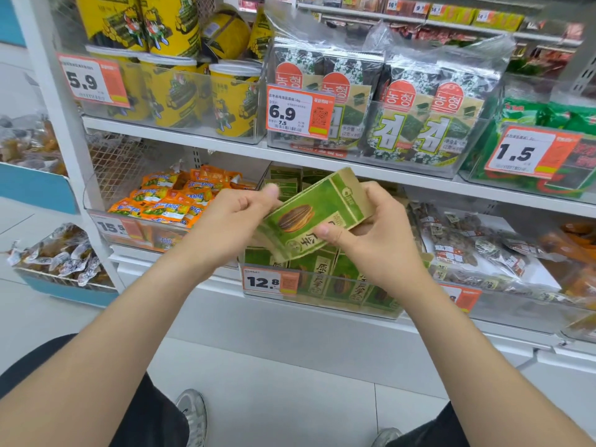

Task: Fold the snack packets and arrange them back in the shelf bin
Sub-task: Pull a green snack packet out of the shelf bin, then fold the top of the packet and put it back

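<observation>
Both hands grip green sunflower-seed packet (314,217) above clear shelf bin (322,304): left hand (240,209) pinches far-left end, right hand (371,221) clasps right end. Folding step apparently underway; next, lower packet among upright packets (342,279) in bin.

Snack aisle of a self-service shop: white metal shelves (225,145) carry clear plastic bins (322,305) of packaged goods. Each bin is fronted by an orange-and-white price tag (298,111), with figures such as 5.9, 6.9, 1.5 and 12.8, and one tag has a barcode and a QR code. Yellow canisters (235,98), seaweed packs (422,124) with Korean lettering, orange sachets (171,201) and green seed packets (342,282) are stocked many of a kind, while more price-labelled shelving (451,14) shows behind at the top, above a pale tiled floor (290,382).
</observation>
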A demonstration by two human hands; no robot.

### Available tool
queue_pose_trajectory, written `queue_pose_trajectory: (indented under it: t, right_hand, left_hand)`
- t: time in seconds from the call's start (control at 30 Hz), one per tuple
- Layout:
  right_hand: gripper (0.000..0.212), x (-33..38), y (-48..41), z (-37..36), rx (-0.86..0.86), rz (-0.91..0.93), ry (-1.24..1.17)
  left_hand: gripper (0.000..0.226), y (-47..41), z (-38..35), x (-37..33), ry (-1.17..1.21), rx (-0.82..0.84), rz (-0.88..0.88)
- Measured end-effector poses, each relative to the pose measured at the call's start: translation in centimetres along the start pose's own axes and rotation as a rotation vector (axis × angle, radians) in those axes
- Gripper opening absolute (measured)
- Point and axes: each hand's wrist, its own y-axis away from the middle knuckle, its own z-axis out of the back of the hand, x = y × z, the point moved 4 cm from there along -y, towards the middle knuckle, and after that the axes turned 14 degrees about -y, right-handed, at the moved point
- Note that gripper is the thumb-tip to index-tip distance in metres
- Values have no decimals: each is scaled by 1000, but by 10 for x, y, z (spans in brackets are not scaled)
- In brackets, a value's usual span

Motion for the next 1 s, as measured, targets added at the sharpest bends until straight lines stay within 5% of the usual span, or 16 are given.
queue_pose_trajectory:
  t: [0.1, 0.23, 0.5, 0.73, 1.0]
  right_hand:
    - [42, 5, -1, -2, -149, 132, 194]
    - [41, 12, -1, -8, -107, 183, 178]
    - [38, 1, -7, -32, 137, 315, 345]
    - [26, -25, -31, -67, 332, 330, 715]
    - [33, -33, -44, -86, 226, 362, 750]
  left_hand:
    - [13, -7, 20, 17, -552, -94, -56]
    - [32, -10, 18, 39, -798, 154, -73]
    - [33, -45, 24, 48, -896, -157, -132]
    - [41, -70, 33, 58, -731, -135, -94]
    - [15, -68, 29, 73, -638, -82, -53]
